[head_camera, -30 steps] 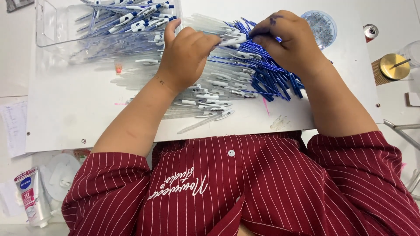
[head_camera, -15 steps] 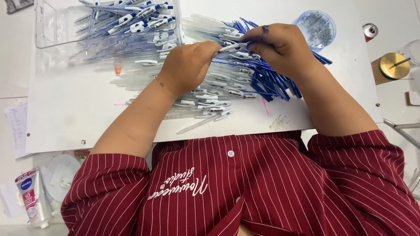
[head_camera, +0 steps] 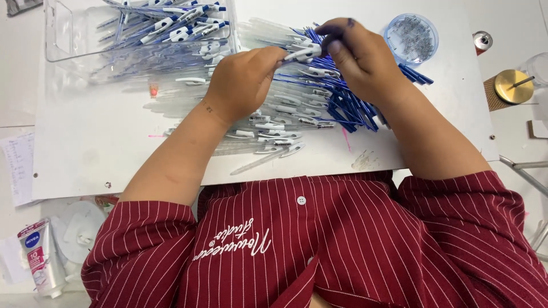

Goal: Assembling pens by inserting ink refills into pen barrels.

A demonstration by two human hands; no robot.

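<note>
Our left hand [head_camera: 242, 80] and right hand [head_camera: 359, 57] have come together, fingers of both now pinching one pen [head_camera: 302, 54] above the pile [head_camera: 319, 102].

Person in a dark red pinstriped shirt

The shirt [head_camera: 319, 251] has thin white stripes, short sleeves, a white button at the front, and white script lettering on the chest; both forearms are bare.
</note>
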